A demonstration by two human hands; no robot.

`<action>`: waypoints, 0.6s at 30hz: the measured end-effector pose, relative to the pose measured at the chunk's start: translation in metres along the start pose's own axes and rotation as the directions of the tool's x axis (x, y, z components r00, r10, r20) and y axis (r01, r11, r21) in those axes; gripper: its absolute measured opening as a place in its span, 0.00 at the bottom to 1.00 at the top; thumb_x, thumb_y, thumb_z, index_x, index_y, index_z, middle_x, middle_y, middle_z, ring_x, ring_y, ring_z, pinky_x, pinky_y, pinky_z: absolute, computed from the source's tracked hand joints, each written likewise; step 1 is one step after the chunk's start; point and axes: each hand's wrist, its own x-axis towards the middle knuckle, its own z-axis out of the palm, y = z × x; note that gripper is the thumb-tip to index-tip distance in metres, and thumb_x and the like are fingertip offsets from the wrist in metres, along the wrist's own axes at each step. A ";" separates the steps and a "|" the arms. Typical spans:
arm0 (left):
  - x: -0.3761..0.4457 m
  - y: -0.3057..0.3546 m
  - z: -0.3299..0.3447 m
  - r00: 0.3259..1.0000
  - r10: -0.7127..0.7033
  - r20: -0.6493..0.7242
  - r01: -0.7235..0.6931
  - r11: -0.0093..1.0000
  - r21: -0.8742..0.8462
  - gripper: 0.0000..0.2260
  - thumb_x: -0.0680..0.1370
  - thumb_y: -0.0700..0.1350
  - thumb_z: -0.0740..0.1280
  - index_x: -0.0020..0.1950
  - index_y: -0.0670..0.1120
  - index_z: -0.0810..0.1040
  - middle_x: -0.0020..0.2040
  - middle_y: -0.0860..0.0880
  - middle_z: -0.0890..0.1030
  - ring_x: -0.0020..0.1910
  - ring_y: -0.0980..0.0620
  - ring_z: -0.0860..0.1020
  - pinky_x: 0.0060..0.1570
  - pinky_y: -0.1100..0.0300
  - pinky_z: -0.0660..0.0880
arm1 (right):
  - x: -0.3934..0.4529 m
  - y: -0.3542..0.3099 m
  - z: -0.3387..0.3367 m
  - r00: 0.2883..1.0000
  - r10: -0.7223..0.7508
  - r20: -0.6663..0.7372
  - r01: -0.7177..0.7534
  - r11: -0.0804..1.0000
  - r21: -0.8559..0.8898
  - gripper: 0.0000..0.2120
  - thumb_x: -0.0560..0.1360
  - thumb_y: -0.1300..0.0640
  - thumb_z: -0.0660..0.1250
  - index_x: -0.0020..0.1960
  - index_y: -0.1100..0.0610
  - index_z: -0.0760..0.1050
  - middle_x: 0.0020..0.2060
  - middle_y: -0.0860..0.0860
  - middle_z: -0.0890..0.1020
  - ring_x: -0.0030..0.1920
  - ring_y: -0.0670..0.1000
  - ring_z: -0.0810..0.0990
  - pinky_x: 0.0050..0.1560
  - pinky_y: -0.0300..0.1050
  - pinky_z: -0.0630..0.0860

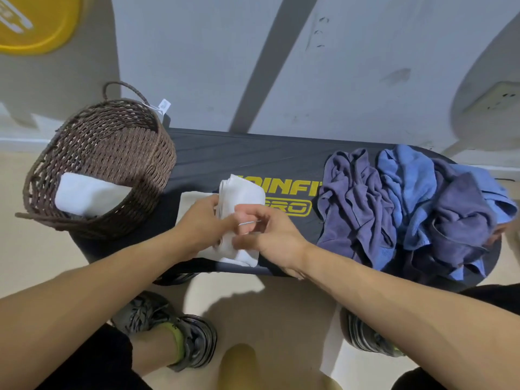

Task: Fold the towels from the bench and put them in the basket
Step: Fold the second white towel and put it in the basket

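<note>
A black bench (247,153) stands by a wall, and a person leans over it. In the middle of the bench, near its front edge, lies a white towel (242,192) that is partly folded. The left hand (201,220) pinches the towel, with its fingers curled on the cloth. The right hand (270,235) holds the towel too, its thumb and fingers closed on the near part. The two hands touch each other over the towel. A brown woven basket (118,153) sits on the left end of the bench. Inside it lies a folded white towel (87,195), leaning on the near wall. On the right end of the bench is a heap of blue and purple towels (408,209), all crumpled. It reaches from the back edge to the front edge.
</note>
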 end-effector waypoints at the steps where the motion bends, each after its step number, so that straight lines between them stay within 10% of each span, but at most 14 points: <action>1: 0.000 -0.006 -0.007 0.999 -0.011 -0.031 0.011 1.000 0.004 0.07 0.75 0.44 0.73 0.52 0.46 0.79 0.41 0.45 0.84 0.35 0.47 0.81 0.25 0.59 0.73 | 0.005 0.003 0.000 0.993 -0.015 -0.113 0.008 0.998 -0.064 0.19 0.69 0.75 0.68 0.57 0.61 0.78 0.39 0.51 0.77 0.39 0.48 0.74 0.46 0.40 0.76; 3: 0.002 -0.016 -0.020 0.996 -0.025 -0.084 0.031 0.997 0.071 0.10 0.76 0.41 0.73 0.55 0.45 0.79 0.47 0.43 0.85 0.44 0.44 0.83 0.36 0.53 0.80 | 0.011 0.009 -0.004 0.957 -0.153 -0.246 0.065 0.941 -0.333 0.16 0.69 0.71 0.69 0.55 0.59 0.79 0.40 0.50 0.76 0.37 0.48 0.72 0.44 0.40 0.73; 7: 0.009 -0.035 -0.040 0.994 -0.017 -0.108 0.042 0.973 0.226 0.14 0.76 0.43 0.73 0.61 0.45 0.78 0.52 0.47 0.84 0.50 0.48 0.82 0.53 0.47 0.79 | 0.021 0.026 -0.009 0.940 -0.328 0.091 0.269 0.552 -0.790 0.20 0.70 0.57 0.76 0.61 0.54 0.78 0.50 0.50 0.75 0.52 0.50 0.72 0.56 0.41 0.71; 13: 0.018 -0.059 -0.052 0.976 0.030 -0.215 0.055 0.924 0.378 0.15 0.75 0.44 0.73 0.61 0.45 0.77 0.52 0.50 0.80 0.48 0.51 0.77 0.48 0.58 0.71 | 0.040 0.034 0.005 0.837 -0.315 0.446 0.502 0.119 -0.857 0.22 0.75 0.48 0.71 0.65 0.55 0.77 0.55 0.51 0.74 0.57 0.54 0.68 0.60 0.49 0.71; 18: 0.022 -0.060 -0.053 0.960 0.023 -0.277 0.098 0.905 0.414 0.16 0.76 0.45 0.71 0.63 0.44 0.76 0.54 0.48 0.80 0.47 0.52 0.74 0.47 0.57 0.69 | 0.049 0.033 0.012 0.811 -0.285 0.510 0.533 0.004 -0.846 0.22 0.75 0.46 0.70 0.66 0.54 0.78 0.58 0.53 0.74 0.58 0.57 0.70 0.60 0.53 0.72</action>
